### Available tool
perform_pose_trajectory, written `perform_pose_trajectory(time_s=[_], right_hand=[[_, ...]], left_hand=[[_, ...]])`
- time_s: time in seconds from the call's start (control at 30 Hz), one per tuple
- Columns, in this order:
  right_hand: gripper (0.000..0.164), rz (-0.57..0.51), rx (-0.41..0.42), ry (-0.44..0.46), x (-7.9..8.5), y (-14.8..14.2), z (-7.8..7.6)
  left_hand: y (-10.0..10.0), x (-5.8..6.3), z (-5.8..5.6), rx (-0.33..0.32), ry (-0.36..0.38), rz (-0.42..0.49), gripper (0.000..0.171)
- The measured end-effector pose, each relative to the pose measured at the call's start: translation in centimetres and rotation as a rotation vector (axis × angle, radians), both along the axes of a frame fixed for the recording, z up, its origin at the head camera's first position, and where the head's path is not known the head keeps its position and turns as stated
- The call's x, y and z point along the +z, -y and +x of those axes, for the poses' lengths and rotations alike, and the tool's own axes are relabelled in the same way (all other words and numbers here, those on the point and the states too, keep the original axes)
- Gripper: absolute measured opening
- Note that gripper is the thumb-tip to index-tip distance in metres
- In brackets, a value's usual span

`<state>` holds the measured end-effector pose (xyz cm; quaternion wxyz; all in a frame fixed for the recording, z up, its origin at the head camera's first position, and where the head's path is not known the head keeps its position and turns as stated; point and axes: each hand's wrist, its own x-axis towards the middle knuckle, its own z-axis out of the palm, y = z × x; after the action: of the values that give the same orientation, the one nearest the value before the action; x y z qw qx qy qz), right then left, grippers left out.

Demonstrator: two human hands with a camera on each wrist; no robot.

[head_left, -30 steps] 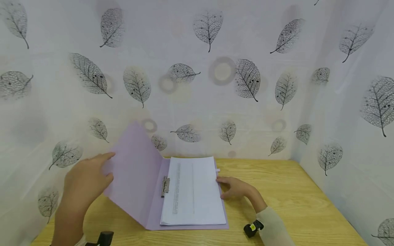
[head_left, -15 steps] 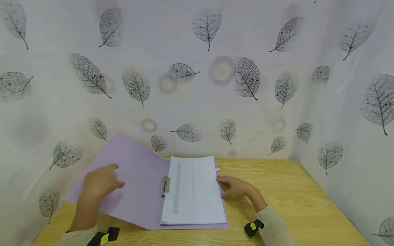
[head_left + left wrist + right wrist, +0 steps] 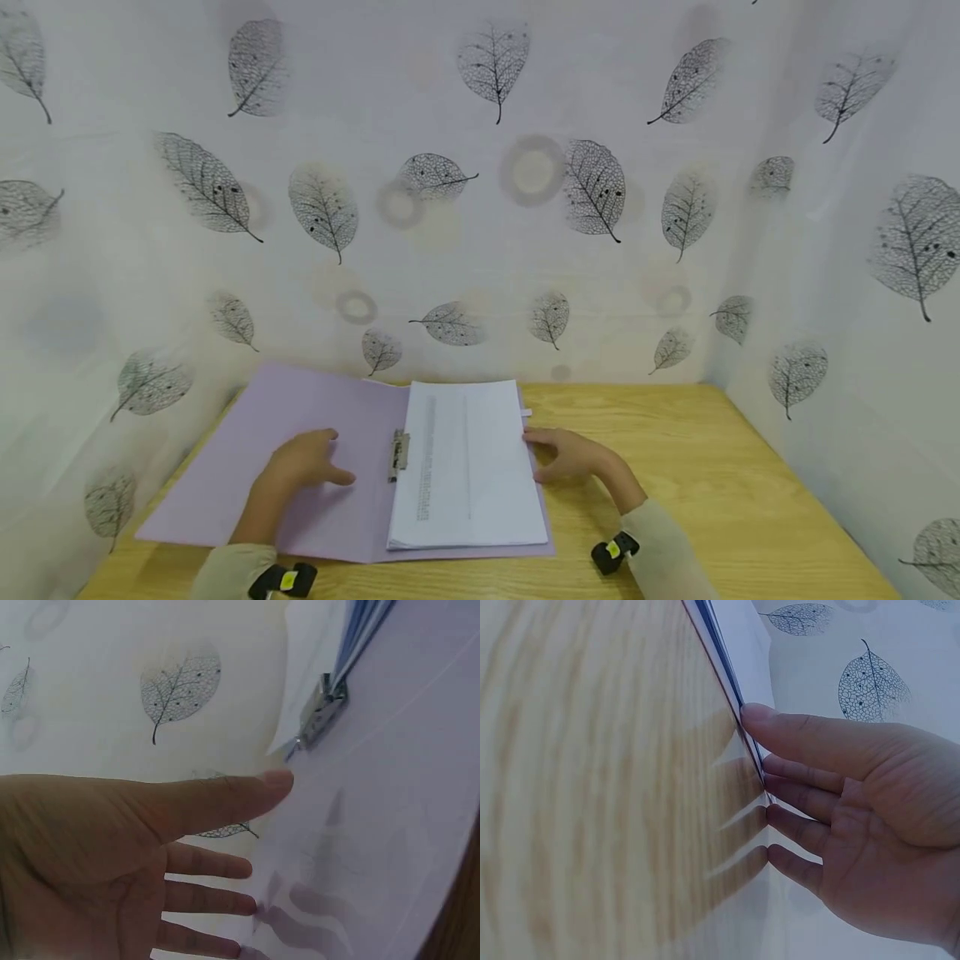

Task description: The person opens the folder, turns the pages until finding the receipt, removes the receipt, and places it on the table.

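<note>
A lilac file folder [image 3: 217,475] lies spread wide, its cover to the left, a stack of printed paper [image 3: 495,467] on its right half. Beside the spine a metal clip [image 3: 399,456] sits at the paper's left edge; the left wrist view shows this clip [image 3: 324,712] close up. Over the inside of the cover is my left hand [image 3: 303,460], thumb and fingers extended and spread, with nothing between them. My right hand [image 3: 570,457] touches the folder's right edge. In the right wrist view its thumb [image 3: 802,735] and extended fingertips meet that edge.
The folder lies on a wood-grain table [image 3: 675,475]. Behind and at both sides hangs a pale curtain [image 3: 465,250] with leaf prints. A small white tab [image 3: 527,412] sticks out from the folder's right edge. Both wrists wear black camera straps.
The folder's cover has swung down to the left from a raised slant to nearly flat. My left hand has left its edge and moved right and down over it. My right hand stays put.
</note>
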<state>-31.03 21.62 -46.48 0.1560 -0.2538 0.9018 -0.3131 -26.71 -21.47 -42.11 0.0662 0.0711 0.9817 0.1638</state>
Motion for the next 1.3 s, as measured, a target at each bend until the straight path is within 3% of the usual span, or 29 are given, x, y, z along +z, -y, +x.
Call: perform_pose_trajectory(time_s=[0.2, 0.43, 0.73, 1.07, 1.3], right_hand=[[0.068, 0.009, 0.002, -0.001, -0.1, 0.0, -0.2], [0.069, 0.004, 0.006, -0.006, -0.1, -0.1, -0.3], [0.069, 0.001, 0.009, -0.004, -0.2, -0.1, -0.4], [0.069, -0.004, 0.005, 0.000, -0.2, 0.0, -0.4], [0.068, -0.012, -0.008, 0.005, -0.2, 0.0, -0.3]], left_hand=[[-1.2, -1.2, -0.5, -0.080, 0.012, 0.084, 0.089], [-2.9, -2.5, -1.1, -0.171, -0.048, 0.223, 0.087], [-5.5, -2.9, -0.9, -0.263, -0.091, 0.293, 0.094], [-8.4, -3.4, 0.5, -0.456, -0.039, 0.223, 0.096], [-8.8, -3.2, 1.2, -0.503, 0.023, 0.172, 0.094]])
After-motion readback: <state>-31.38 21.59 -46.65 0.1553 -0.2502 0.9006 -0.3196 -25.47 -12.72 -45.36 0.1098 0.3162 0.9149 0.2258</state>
